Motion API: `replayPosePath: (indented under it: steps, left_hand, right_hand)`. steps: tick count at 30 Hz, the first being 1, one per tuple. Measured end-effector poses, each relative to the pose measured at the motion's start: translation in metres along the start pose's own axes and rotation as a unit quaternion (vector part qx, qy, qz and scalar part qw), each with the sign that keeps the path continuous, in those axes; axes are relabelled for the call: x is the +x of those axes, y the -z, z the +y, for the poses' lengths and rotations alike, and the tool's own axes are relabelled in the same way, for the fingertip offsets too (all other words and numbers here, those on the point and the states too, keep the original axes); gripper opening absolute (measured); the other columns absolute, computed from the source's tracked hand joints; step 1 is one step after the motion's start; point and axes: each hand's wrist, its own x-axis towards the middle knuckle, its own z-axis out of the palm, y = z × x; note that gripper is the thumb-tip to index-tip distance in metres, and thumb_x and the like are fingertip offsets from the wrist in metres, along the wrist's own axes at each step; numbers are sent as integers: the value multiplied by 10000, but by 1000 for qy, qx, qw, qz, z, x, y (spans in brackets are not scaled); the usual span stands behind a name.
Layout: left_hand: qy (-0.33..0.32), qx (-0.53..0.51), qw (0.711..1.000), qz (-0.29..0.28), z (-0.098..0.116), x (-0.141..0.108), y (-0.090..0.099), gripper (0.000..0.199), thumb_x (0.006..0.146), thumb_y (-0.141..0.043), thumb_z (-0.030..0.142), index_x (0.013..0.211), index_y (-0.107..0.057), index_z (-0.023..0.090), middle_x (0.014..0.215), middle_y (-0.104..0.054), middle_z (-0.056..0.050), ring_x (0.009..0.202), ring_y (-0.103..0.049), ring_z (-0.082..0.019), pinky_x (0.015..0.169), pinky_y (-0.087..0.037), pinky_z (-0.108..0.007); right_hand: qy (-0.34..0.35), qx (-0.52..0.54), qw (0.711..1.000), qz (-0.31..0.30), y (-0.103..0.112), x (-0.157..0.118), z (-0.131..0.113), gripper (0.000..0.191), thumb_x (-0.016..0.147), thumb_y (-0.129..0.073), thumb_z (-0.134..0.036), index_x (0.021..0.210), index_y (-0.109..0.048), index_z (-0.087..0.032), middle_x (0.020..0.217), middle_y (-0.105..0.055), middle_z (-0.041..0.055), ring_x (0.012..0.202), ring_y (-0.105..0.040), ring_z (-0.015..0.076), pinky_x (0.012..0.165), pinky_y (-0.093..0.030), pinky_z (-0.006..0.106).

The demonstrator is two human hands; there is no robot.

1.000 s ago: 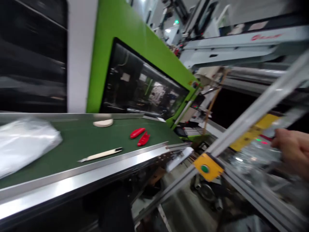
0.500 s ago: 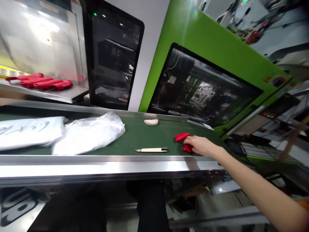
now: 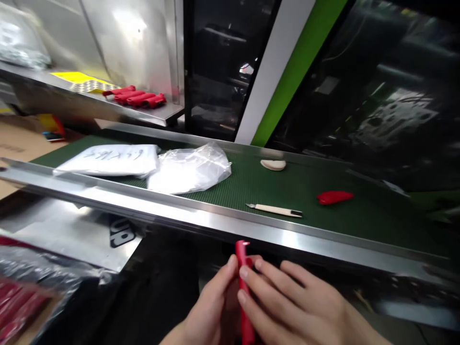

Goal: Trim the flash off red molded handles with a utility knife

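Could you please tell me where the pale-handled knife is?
In the head view, the knife lies right of centre on the green belt, near the front rail, between the crumpled bag and the red piece there.

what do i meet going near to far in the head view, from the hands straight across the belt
Red piece held between left hand and right hand → near metal rail → pale-handled knife → cream-coloured piece → far metal rail → green machine panel

Looks fwd/down from head. Catches L hand (image 3: 210, 304) & R hand (image 3: 296, 306) close up at btm, belt (image 3: 377, 218) farther off.
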Motion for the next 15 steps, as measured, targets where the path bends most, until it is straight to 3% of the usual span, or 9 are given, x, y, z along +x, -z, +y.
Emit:
replayPosePath:
  steps: [3, 5, 7, 10, 13, 15]
  left_hand:
    - [-79, 57, 993, 62, 9, -5, 3, 458, 876, -648, 515, 1188, -588, 185, 860, -621, -37, 607, -578, -117, 508, -422, -203]
    - [-126, 123, 977, 121, 13, -12, 11, 485, 862, -692, 473, 1244, -529, 224, 885, -590, -12, 623, -556, -103, 494, -394, -188]
    - [-149, 200, 954, 166, 17, -20, 20, 526, 836, -730, 462, 1260, -509, 243, 844, -543, 20, 594, -498, -78, 496, -379, -180]
    - [-160, 264, 932, 188, 24, -29, 29, 486, 804, -757, 433, 1195, -559, 221, 819, -496, 29, 621, -447, -79, 529, -398, -183]
    - [-123, 203, 958, 162, 29, -34, 36, 435, 799, -690, 289, 1219, -584, 240, 895, -519, 6, 713, -486, -105, 612, -444, -204]
    - [-102, 131, 976, 138, 31, -37, 40, 469, 757, -637, 186, 1221, -607, 251, 952, -530, -3, 760, -505, -106, 685, -473, -221]
  right_hand:
    - [-90, 83, 992, -20, -15, -15, 19, 465, 901, -473, -133, 1353, -573, -179, 1359, -604, 53, 1226, -590, 228, 938, -573, 385]
    - [-195, 109, 974, -33, -27, -34, 47, 492, 917, -518, -201, 1403, -527, -278, 1330, -623, 9, 1203, -598, 217, 1026, -519, 405]
    - [-306, 99, 943, -83, -43, -51, 79, 348, 947, -483, -425, 1245, -644, -345, 1293, -643, -23, 1136, -629, 243, 958, -529, 453]
    - [-382, 140, 902, -146, -72, -64, 118, 545, 875, -410, -718, 997, -757, -316, 1056, -735, 33, 877, -699, 279, 699, -541, 464]
    - [-411, 212, 862, -207, -95, -66, 142, 700, 632, -495, -933, 851, -787, -335, 874, -752, 27, 670, -685, 209, 566, -484, 363]
    - [-453, 214, 843, -199, -104, -66, 148, 729, 525, -558, -947, 806, -789, -316, 834, -746, 31, 627, -661, 180, 554, -448, 346]
